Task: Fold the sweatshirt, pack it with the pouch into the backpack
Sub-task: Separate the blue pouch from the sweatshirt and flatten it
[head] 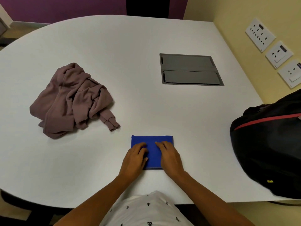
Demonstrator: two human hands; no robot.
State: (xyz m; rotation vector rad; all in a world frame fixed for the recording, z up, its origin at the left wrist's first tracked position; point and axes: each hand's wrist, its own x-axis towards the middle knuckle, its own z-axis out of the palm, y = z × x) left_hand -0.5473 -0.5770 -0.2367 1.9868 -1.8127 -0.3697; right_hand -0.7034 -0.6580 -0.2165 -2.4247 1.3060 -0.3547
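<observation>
- Sweatshirt (pixel 71 101) is seen crumpled, left on the table (pixel 130 62).
- Pouch (pixel 152 141) is pressed by the right hand (pixel 169 156), fingers flat; left hand (pixel 136 158) fingers bent, grip unclear.
- Backpack (pixel 268 144) is laid at right.

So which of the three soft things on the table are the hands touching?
The flat blue pouch nearest the person: left hand and right hand both rest on it. The crumpled sweatshirt and black backpack lie apart, untouched.
</observation>
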